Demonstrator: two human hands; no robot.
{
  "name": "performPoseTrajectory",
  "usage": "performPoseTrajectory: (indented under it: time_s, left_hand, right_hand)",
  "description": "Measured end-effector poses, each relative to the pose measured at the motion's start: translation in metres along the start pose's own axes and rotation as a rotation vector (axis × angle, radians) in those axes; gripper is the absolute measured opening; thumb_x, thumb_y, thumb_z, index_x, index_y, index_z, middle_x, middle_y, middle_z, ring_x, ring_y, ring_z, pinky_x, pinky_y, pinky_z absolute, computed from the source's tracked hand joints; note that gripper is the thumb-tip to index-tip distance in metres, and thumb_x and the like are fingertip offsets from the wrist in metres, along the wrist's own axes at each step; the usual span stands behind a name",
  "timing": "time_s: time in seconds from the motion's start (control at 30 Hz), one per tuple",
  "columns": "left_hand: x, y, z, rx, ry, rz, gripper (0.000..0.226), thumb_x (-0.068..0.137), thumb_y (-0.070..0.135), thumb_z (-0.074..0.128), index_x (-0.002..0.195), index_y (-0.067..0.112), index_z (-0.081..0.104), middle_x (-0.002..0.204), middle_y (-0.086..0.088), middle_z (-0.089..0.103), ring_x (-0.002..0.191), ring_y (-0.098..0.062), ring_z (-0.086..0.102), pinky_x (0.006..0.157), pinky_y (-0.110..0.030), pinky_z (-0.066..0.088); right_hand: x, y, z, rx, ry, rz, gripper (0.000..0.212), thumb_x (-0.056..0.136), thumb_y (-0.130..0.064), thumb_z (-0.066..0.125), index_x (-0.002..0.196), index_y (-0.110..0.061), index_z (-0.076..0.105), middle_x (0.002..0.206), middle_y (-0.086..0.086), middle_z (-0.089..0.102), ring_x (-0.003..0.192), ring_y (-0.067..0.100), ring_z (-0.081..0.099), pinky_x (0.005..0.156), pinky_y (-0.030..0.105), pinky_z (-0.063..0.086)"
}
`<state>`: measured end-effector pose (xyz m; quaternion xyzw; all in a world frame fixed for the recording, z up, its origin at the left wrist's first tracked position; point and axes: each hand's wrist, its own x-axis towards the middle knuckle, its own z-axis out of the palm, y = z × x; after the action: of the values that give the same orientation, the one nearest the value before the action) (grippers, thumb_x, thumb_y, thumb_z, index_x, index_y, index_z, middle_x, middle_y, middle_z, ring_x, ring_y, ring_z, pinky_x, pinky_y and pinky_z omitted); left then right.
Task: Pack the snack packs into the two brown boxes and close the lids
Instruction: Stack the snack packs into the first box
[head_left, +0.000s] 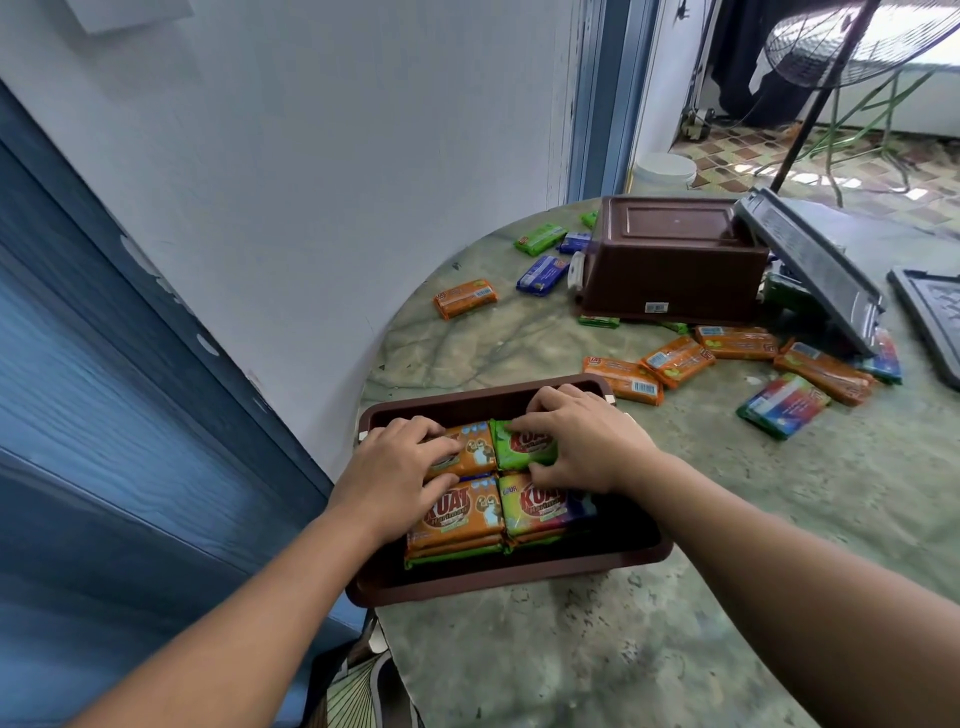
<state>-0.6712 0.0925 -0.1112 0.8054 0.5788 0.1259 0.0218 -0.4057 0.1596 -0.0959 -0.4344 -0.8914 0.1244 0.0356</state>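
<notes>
An open brown box (519, 571) sits at the table's near left edge with stacked snack packs inside. My left hand (395, 467) lies on an orange pack (467, 449) at the box's far left, fingers curled over it. My right hand (582, 441) grips a green pack (519, 447) at the far right, thumb on its near edge. In front of them lie an orange pack (457, 514) and a multicoloured pack (535, 509). A second brown box (670, 260) stands upside down farther back. Two grey lids (810, 265) (930, 317) are at the right.
Loose packs lie scattered on the green marbled table (675, 597): orange ones (675, 361), blue ones (543, 273), a green one (540, 238), a multicoloured one (784, 405). A white wall rises at the left. A fan stand (810, 104) and a white bucket (665, 171) are beyond the table.
</notes>
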Motion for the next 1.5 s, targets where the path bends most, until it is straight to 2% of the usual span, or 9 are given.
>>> performPoseTrajectory:
  time_s: [0.33,0.6,0.77,0.97,1.1,1.2,1.3,1.4,1.5]
  left_hand:
    - [0.001,0.0,0.0,0.039,-0.009,0.023,0.038,0.088,0.046,0.074,0.124,0.034,0.071,0.124,0.008,0.061,0.113,-0.016,0.055,0.093,-0.042,0.048]
    - [0.0,0.0,0.001,0.032,0.005,0.037,0.04,0.089,0.049,0.071,0.126,0.032,0.071,0.125,0.007,0.059,0.115,-0.016,0.054,0.096,-0.043,0.049]
    - [-0.003,0.003,-0.001,-0.009,0.025,0.061,0.05,0.087,0.06,0.068,0.127,0.03,0.066,0.116,0.01,0.055,0.109,-0.012,0.051,0.09,-0.032,0.048]
    - [-0.003,0.006,-0.004,-0.076,0.099,0.002,0.033,0.092,0.051,0.066,0.115,0.029,0.068,0.103,0.011,0.055,0.1,-0.01,0.051,0.081,-0.027,0.048]
    - [0.004,0.006,-0.01,-0.12,0.188,-0.07,0.016,0.097,0.042,0.064,0.096,0.026,0.067,0.083,0.016,0.052,0.083,-0.007,0.05,0.069,-0.027,0.046]
    - [0.024,0.01,-0.021,-0.156,0.216,-0.14,0.02,0.098,0.04,0.06,0.084,0.026,0.063,0.067,0.017,0.046,0.066,-0.004,0.047,0.056,-0.03,0.044]
    - [0.064,0.009,-0.031,-0.195,0.229,-0.2,0.023,0.099,0.04,0.059,0.081,0.025,0.062,0.059,0.011,0.046,0.058,-0.009,0.05,0.053,-0.03,0.044]
    - [0.116,-0.001,-0.034,-0.204,0.171,-0.241,0.022,0.098,0.043,0.058,0.086,0.024,0.064,0.064,0.007,0.055,0.062,-0.014,0.056,0.058,-0.032,0.048]
    - [0.168,-0.018,-0.025,-0.166,0.063,-0.24,0.021,0.095,0.046,0.059,0.095,0.026,0.065,0.082,0.003,0.063,0.076,-0.02,0.062,0.069,-0.036,0.055]
  right_hand:
    - [0.003,0.002,0.0,0.001,-0.033,-0.044,0.059,0.087,-0.063,0.061,0.144,-0.049,0.054,0.132,-0.019,0.047,0.118,0.011,0.043,0.098,0.035,0.042]
    - [0.002,0.001,0.0,0.014,-0.02,-0.039,0.06,0.086,-0.061,0.062,0.144,-0.048,0.054,0.131,-0.019,0.048,0.119,0.011,0.044,0.098,0.034,0.042]
    - [-0.005,-0.003,-0.001,0.047,0.027,-0.034,0.062,0.085,-0.07,0.059,0.141,-0.044,0.054,0.128,-0.013,0.051,0.119,0.01,0.046,0.096,0.029,0.04]
    - [-0.009,-0.005,-0.003,0.191,0.161,0.035,0.047,0.095,-0.062,0.054,0.134,-0.035,0.06,0.125,-0.01,0.057,0.121,0.01,0.05,0.096,0.034,0.048]
    - [-0.007,-0.002,-0.004,0.298,0.344,0.055,0.032,0.097,-0.053,0.059,0.118,-0.031,0.067,0.103,-0.012,0.06,0.1,0.008,0.054,0.083,0.03,0.048]
    - [0.006,0.004,-0.014,0.329,0.469,0.082,0.021,0.099,-0.045,0.059,0.109,-0.029,0.068,0.091,-0.013,0.058,0.09,0.008,0.054,0.075,0.029,0.046]
    - [0.029,0.015,-0.027,0.315,0.528,0.112,0.016,0.098,-0.039,0.06,0.102,-0.026,0.069,0.087,-0.009,0.059,0.088,0.013,0.054,0.074,0.032,0.045]
    - [0.062,0.032,-0.035,0.287,0.459,0.177,0.017,0.096,-0.037,0.061,0.103,-0.026,0.071,0.089,-0.007,0.06,0.09,0.018,0.056,0.078,0.035,0.047]
    - [0.098,0.056,-0.036,0.259,0.333,0.277,0.025,0.094,-0.04,0.061,0.114,-0.028,0.07,0.096,-0.004,0.06,0.097,0.021,0.058,0.087,0.037,0.051]
